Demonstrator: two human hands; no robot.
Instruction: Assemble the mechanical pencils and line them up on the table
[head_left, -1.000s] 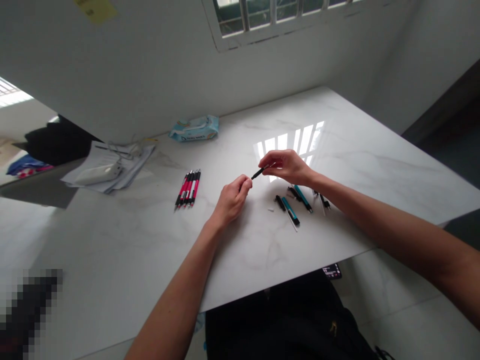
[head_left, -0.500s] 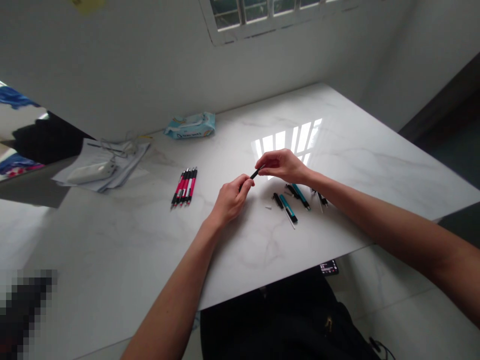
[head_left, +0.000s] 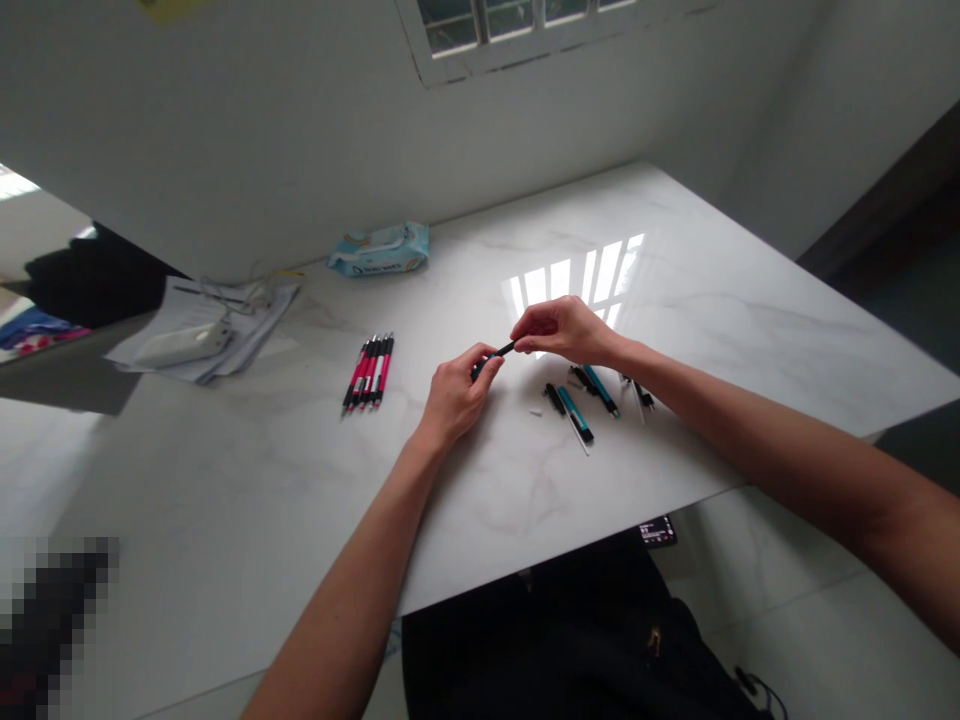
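Observation:
Between both hands is a slim black pen (head_left: 505, 349), mostly covered by fingers. My left hand (head_left: 457, 392) is closed around its lower end, where a bit of dark barrel shows by the thumb. The fingertips of my right hand (head_left: 559, 330) pinch its upper end. Under the right forearm lie teal and black pen parts: one teal barrel (head_left: 576, 413) beside a thin white stick, another teal barrel (head_left: 600, 390), and more black pieces (head_left: 643, 394) partly hidden by the arm. A small white piece (head_left: 535, 412) lies apart from them.
Several pink and black pens (head_left: 368, 374) lie in a row left of my hands. A light-blue wipes pack (head_left: 381, 250) sits against the wall. Papers (head_left: 196, 365) with a white device and a cable are at the left. A phone (head_left: 658, 531) shows below the table's front edge.
My right fingertips have shifted slightly along the pen, and its tilt is a little flatter. My left hand has moved slightly left. The parts on the table lie as before.

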